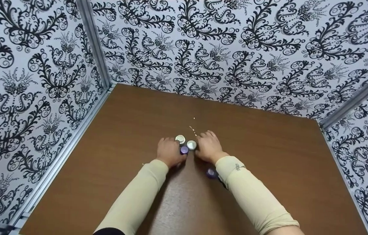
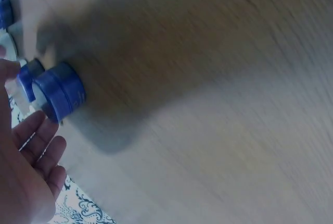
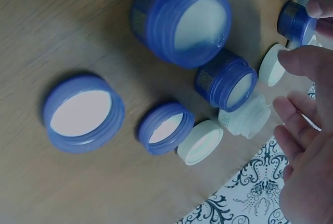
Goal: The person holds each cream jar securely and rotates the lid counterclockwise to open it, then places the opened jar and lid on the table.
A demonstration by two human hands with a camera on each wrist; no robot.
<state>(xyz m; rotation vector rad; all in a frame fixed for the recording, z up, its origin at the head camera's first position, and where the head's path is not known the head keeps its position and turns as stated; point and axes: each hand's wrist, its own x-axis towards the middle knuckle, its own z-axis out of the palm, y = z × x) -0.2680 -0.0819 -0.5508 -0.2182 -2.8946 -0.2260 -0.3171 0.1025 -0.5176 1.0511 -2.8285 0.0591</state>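
Observation:
My left hand (image 1: 170,152) grips a small blue-purple jar (image 1: 184,150) at its fingertips, its face pale purple from above. In the left wrist view this jar (image 2: 60,92) stands beside the loosely bent fingers (image 2: 49,156), and another blue piece (image 2: 30,78) overlaps it. A round white piece (image 1: 180,139) sits by the left index finger. Facing it, my right hand (image 1: 209,147) has thumb and index finger at a white lid (image 1: 191,145). In the right wrist view the thumb tip overlaps that lid (image 3: 271,66); the other fingers (image 3: 294,120) curve loosely.
Near my right forearm stand a large open blue jar (image 3: 179,23), a smaller one (image 3: 223,81) and a white jar (image 3: 244,119). Upturned lids lie alongside: large blue (image 3: 83,112), small blue (image 3: 165,129), white (image 3: 200,142). White specks (image 1: 192,129) dot the brown table (image 1: 268,163). Patterned walls surround it.

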